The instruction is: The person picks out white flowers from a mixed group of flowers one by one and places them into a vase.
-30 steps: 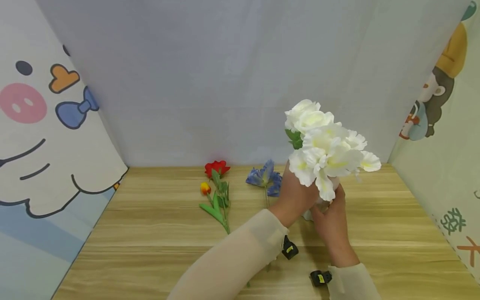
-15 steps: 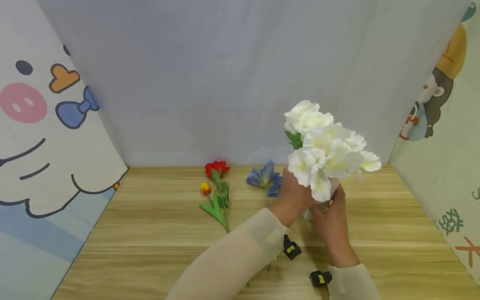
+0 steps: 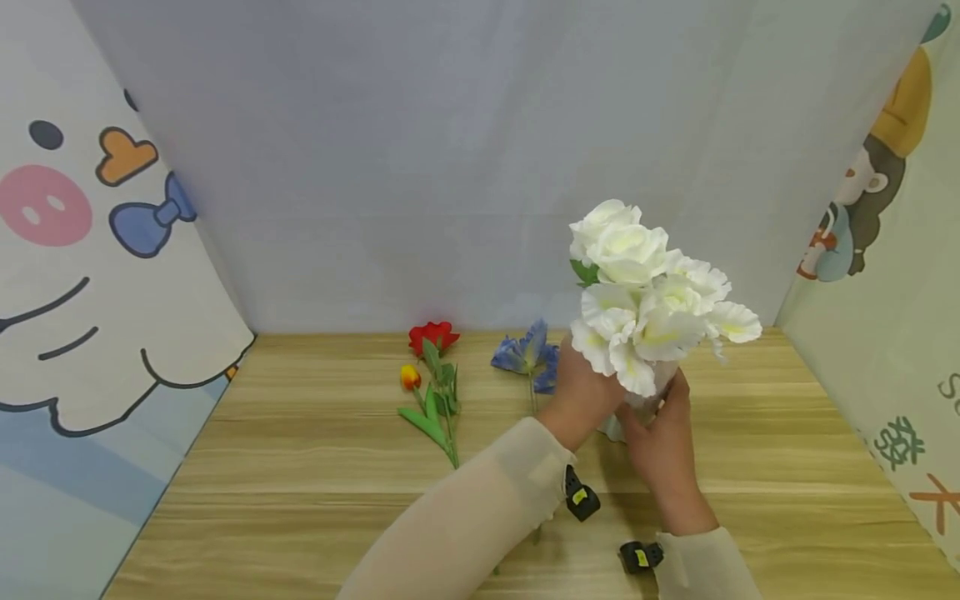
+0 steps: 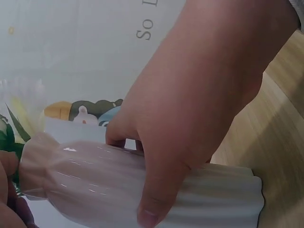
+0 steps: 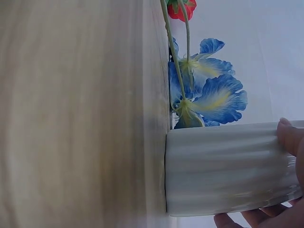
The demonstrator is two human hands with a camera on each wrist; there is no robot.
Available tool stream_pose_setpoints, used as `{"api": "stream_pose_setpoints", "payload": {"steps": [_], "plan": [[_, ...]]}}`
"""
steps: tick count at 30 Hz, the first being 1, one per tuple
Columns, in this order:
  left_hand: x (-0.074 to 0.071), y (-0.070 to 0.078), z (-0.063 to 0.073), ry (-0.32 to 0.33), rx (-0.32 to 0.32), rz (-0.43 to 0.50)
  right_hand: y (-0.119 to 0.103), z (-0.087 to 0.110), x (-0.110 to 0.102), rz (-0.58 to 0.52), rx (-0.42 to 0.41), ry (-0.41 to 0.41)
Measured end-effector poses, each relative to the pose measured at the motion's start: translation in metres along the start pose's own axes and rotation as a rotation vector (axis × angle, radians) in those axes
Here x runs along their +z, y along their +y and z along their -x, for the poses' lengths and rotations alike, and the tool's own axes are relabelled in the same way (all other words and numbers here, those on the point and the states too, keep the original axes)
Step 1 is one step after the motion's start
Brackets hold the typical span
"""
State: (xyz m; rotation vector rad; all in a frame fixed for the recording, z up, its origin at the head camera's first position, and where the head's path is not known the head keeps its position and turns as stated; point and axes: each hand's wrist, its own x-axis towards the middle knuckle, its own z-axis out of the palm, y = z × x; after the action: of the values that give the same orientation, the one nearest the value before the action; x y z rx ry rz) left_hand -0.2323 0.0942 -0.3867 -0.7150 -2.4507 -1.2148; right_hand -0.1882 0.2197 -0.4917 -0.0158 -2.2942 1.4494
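Observation:
A bunch of white artificial flowers (image 3: 630,292) stands in a pale, ribbed vase (image 5: 228,166), seen on the table in the right wrist view. My right hand (image 3: 667,454) grips the vase's body; in the left wrist view its thumb (image 4: 154,204) lies along the near side. At the vase's mouth, my left hand (image 3: 581,396) holds among the green stems below the blooms. Most of its fingers are hidden by petals in the head view, and only fingertips (image 4: 9,164) show at the edge of the left wrist view.
To the left on the wooden table (image 3: 300,467) lie a red flower (image 3: 435,337), an orange-yellow tulip (image 3: 410,377) and blue flowers (image 3: 525,354), their stems toward me. A grey cloth (image 3: 450,167) hangs behind. Printed cartoon sheets flank both sides.
The white blooms have turned and spread a little, the front petals rising slightly. My left hand has shifted slightly left, along with the vase. The flowers on the table stay put.

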Motion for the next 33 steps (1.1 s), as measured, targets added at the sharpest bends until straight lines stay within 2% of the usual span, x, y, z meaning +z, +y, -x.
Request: {"api": "stream_pose_setpoints", "payload": {"steps": [2,5,8,12,13,15,19,21,26,31,33], "plan": [[0.003,-0.003,0.000,0.012,-0.045,0.117,0.000,0.000,0.001,0.000,0.000,0.001],[0.005,-0.006,0.000,0.027,-0.087,0.237,0.001,0.000,0.001,-0.001,0.009,0.002],[0.003,-0.007,0.001,-0.009,-0.084,0.198,0.001,0.000,0.001,-0.003,0.015,0.005],[0.001,-0.009,0.000,-0.074,-0.067,0.095,0.000,-0.001,0.002,-0.001,-0.005,0.011],[0.000,-0.010,0.001,-0.085,-0.082,0.117,0.000,-0.001,0.002,0.006,-0.011,0.015],[0.000,-0.012,0.001,-0.084,-0.089,0.187,-0.001,-0.001,0.002,0.009,-0.029,0.022],[-0.003,-0.018,0.008,-0.043,-0.120,0.477,0.000,-0.002,0.003,0.006,-0.056,0.032],[-0.006,-0.021,0.012,-0.019,-0.103,0.544,-0.001,-0.003,0.003,-0.003,-0.064,0.028],[-0.016,-0.026,0.027,0.050,-0.076,0.530,-0.002,-0.004,0.001,-0.004,-0.060,0.024],[-0.034,-0.029,0.050,0.076,-0.116,0.533,-0.003,-0.004,0.000,0.013,-0.067,0.036],[-0.044,-0.033,0.062,0.071,-0.132,0.504,-0.005,-0.003,0.000,0.028,-0.056,0.031]]}}
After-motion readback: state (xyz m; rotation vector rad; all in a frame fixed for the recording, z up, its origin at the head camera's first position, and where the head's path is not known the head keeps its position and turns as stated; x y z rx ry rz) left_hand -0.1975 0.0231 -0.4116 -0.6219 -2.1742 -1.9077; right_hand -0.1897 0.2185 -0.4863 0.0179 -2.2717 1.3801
